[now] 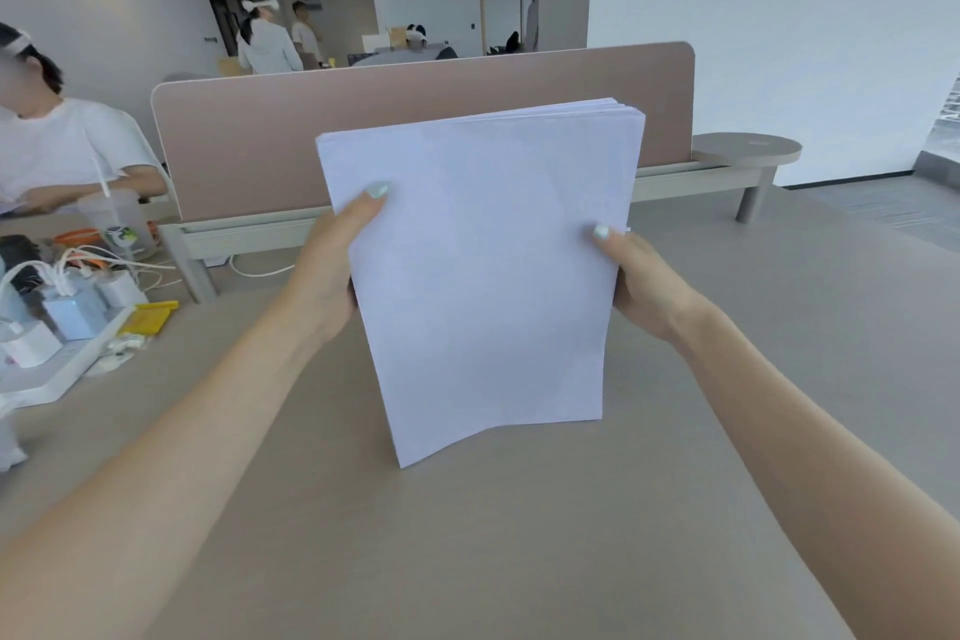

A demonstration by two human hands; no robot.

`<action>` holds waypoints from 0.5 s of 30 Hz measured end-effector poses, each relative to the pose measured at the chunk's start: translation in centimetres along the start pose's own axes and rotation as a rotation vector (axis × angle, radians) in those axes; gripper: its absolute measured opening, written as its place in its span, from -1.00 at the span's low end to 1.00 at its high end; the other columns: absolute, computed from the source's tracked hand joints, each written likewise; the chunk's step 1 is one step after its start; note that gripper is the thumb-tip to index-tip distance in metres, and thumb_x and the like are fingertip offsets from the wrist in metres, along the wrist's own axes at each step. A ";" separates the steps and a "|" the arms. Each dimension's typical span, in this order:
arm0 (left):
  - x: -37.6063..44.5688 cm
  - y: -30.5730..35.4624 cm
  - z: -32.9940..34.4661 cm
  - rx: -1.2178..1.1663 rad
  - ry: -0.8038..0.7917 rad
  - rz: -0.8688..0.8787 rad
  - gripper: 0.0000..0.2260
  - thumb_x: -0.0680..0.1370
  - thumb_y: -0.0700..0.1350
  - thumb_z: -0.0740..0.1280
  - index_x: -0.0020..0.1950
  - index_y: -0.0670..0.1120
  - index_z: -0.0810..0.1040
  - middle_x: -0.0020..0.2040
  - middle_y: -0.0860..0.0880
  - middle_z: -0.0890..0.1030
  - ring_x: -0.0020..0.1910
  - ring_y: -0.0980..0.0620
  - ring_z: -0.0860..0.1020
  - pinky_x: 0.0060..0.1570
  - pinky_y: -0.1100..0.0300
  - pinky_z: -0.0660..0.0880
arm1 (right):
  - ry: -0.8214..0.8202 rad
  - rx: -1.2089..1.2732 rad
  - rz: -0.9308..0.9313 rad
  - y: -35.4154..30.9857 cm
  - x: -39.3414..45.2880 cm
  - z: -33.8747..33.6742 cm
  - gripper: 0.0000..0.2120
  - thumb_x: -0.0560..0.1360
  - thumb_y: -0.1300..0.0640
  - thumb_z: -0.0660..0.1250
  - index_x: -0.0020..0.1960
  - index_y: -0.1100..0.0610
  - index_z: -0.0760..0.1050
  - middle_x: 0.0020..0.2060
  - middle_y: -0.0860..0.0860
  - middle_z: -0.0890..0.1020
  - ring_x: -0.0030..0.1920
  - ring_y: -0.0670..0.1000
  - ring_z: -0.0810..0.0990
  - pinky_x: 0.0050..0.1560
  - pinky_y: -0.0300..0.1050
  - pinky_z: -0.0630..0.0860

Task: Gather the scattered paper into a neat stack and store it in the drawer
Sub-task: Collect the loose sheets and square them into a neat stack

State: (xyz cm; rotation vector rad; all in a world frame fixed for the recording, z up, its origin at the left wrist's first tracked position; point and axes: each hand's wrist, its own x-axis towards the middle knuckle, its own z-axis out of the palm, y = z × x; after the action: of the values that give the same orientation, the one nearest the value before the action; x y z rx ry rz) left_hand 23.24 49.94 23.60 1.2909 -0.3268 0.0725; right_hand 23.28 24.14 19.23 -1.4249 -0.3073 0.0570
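A stack of white paper (483, 270) stands upright in the middle of the view, above the grey-brown desk (467, 535). My left hand (332, 265) grips its left edge, thumb on the front sheet. My right hand (641, 281) grips its right edge the same way. The sheets at the top edge are slightly uneven, and the bottom edge bows a little. Whether the bottom edge touches the desk I cannot tell. No drawer is in view.
A pink divider screen (249, 140) runs along the desk's far edge. At the left lie a white power strip with chargers and cables (57, 322), a yellow item (150, 317) and a plastic cup (117, 224). A person in a white shirt (62, 146) sits there.
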 end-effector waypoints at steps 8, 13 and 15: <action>0.7 0.7 0.1 0.038 -0.004 0.000 -0.91 0.54 -0.05 0.29 0.00 0.03 0.57 -0.19 0.14 0.71 -0.20 0.17 0.68 -0.27 0.27 0.60 | 0.064 0.065 -0.072 -2.9 0.9 1.9 -0.79 0.55 -0.04 0.18 0.03 -0.02 0.55 -0.13 -0.14 0.71 -0.08 -0.12 0.69 -0.16 -0.21 0.60; 0.3 -0.7 -0.6 0.082 -0.010 -0.011 -0.87 0.46 -0.06 0.34 -0.01 0.06 0.59 -0.14 0.15 0.71 -0.16 0.17 0.68 -0.22 0.25 0.62 | 0.028 0.064 0.064 1.1 -0.4 1.5 -0.54 0.31 -0.39 0.30 0.06 -0.13 0.52 -0.05 -0.19 0.70 0.00 -0.16 0.66 -0.01 -0.17 0.61; 0.3 -0.7 -0.6 0.106 0.008 -0.017 -0.89 0.47 -0.08 0.35 -0.03 0.06 0.59 -0.16 0.16 0.71 -0.18 0.18 0.68 -0.21 0.25 0.62 | 0.048 0.003 0.157 3.8 -1.3 1.1 -0.51 0.27 -0.38 0.32 0.08 -0.14 0.51 0.05 -0.14 0.67 0.04 -0.12 0.65 0.04 -0.13 0.58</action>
State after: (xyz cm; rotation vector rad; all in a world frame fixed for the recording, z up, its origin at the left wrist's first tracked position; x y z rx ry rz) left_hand 23.79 50.22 22.86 1.3976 -0.3091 0.0815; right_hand 22.36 25.48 15.39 -1.4433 -0.1547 0.1512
